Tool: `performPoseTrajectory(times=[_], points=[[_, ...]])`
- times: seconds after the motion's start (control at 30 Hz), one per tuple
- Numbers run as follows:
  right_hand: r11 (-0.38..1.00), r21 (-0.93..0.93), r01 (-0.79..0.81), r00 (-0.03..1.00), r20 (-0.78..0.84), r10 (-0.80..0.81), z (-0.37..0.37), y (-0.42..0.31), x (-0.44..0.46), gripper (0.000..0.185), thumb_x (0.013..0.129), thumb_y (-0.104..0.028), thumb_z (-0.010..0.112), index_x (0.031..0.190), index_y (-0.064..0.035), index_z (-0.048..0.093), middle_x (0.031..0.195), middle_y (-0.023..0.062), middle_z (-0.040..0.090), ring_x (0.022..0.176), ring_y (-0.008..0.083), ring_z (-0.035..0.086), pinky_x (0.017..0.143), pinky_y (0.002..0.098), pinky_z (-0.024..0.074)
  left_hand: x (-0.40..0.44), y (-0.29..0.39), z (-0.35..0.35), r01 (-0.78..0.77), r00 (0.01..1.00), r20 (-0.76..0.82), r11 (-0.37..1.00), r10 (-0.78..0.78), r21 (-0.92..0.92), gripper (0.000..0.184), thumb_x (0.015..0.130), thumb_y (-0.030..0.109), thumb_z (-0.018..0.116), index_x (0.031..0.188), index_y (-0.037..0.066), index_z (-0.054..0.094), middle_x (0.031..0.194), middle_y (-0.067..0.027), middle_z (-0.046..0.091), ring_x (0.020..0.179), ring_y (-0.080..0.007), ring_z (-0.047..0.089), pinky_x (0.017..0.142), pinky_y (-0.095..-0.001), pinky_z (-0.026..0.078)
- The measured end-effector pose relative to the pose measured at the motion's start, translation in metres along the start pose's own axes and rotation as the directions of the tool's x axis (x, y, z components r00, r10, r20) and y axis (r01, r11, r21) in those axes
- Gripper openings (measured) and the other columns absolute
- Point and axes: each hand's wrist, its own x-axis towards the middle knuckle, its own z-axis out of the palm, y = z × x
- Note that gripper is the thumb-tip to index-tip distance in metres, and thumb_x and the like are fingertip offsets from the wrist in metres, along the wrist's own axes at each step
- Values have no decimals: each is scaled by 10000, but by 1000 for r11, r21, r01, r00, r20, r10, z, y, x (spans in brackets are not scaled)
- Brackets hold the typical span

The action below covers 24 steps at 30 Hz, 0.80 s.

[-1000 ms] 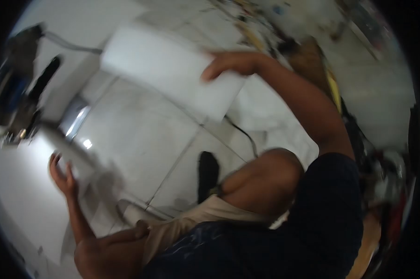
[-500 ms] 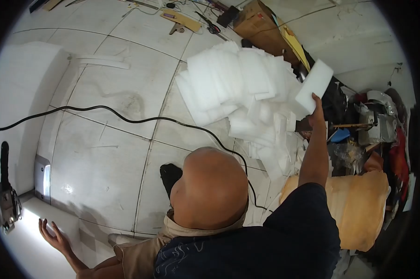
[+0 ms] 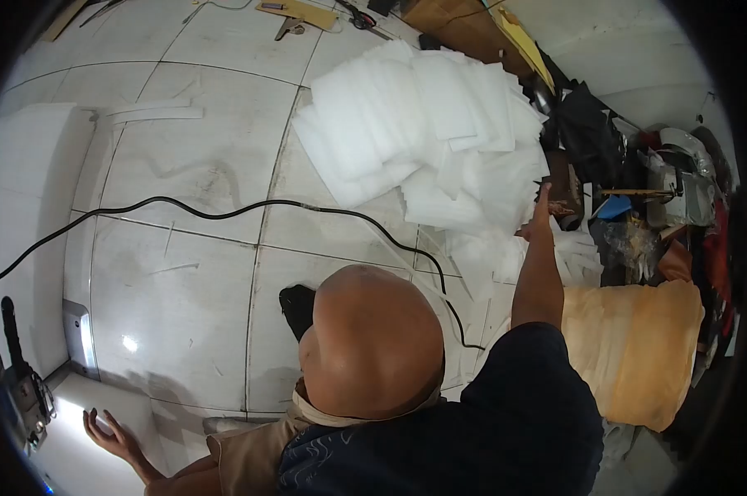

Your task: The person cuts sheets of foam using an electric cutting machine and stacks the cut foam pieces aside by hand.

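A large heap of white foam sheets (image 3: 415, 116) lies fanned out on the tiled floor. At its right edge is my right hand (image 3: 539, 217), fingers stretched away from me and thumb apart, against the sheets and holding none that I can see. My left hand (image 3: 115, 436) is at the lower left, fingers apart and slightly curled, with nothing in it. It is over a brightly lit white surface (image 3: 76, 422), close to a machine head (image 3: 30, 405) with a black upright part.
A black cable (image 3: 282, 202) crosses the floor between my knee and the heap. An orange-tan padded block (image 3: 638, 351) stands at the right. Behind it are a blue item (image 3: 611, 207) and mixed clutter. Scissors (image 3: 361, 18) and a cardboard box (image 3: 464, 25) are at the far side.
The white foam piece that my right hand held up has left it and now cannot be told from the heap. That hand has come lower. The view has shifted slightly.
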Motion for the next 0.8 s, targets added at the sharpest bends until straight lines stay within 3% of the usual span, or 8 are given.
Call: performPoseTrajectory(times=[0.13,0.17,0.2,0.27,0.33,0.43,0.63,0.8], points=[[894,-276,354,803,-401,-442,5,5,39,1274,706,-853,501,1523,-54,-62,1586,212,-38,1448,428,70,1150,565,106,-4,2,-3,89,996,-15,989,-91,-117,357,957,176,575,1224,-58,532,1284,-184,522,1188,-310,495,1027,-425,378],[756,-421,501,453,-616,-644,8,14,77,1051,835,-787,372,1478,36,250,1513,281,263,1375,479,269,1142,512,200,-6,3,-4,102,991,-62,977,-116,-189,345,955,153,577,1225,-58,531,1285,-185,529,1186,-300,505,1032,-416,382],[647,-759,68,373,-582,-722,-1,-10,86,1067,773,-766,532,1451,29,320,1499,297,275,1370,395,340,1087,478,338,-9,2,-9,112,982,-119,963,-145,-247,335,953,130,578,1225,-59,529,1287,-186,535,1184,-290,514,1037,-408,387],[277,-923,266,203,-227,-953,32,-41,2,594,905,-542,551,958,32,693,952,248,689,935,390,661,831,442,501,-16,-11,-16,154,950,-244,972,-196,-179,317,929,72,600,1219,-44,544,1232,-165,580,1128,-266,557,1015,-381,414],[-139,-574,807,-67,145,-987,64,-72,10,333,950,-260,600,1022,59,665,958,236,680,879,301,661,797,358,507,-24,-25,-29,173,914,-347,976,-210,-135,300,899,54,631,1186,-10,575,1190,-133,597,1099,-246,554,988,-366,415],[-49,-181,982,5,291,-957,181,-72,-107,347,948,-238,624,1215,-17,602,1132,105,642,1000,212,605,838,331,488,-38,-44,-58,272,842,-457,957,-288,-101,260,875,56,640,1122,-7,586,1136,-128,596,1088,-253,550,986,-362,409],[-78,481,873,-464,772,-434,350,-17,-341,235,931,-92,602,1147,-3,618,1045,103,647,934,165,612,834,306,480,-85,-75,-131,656,695,-508,738,-509,159,416,894,290,655,1174,-10,583,1220,-170,577,1162,-327,532,1008,-412,417],[-105,801,590,-807,584,-85,400,27,-539,235,847,-119,669,1052,-7,644,924,110,652,833,207,621,781,310,495,-162,-148,-173,859,502,-539,464,-676,218,611,901,487,583,1293,21,537,1318,-202,529,1267,-354,461,1054,-467,364]])
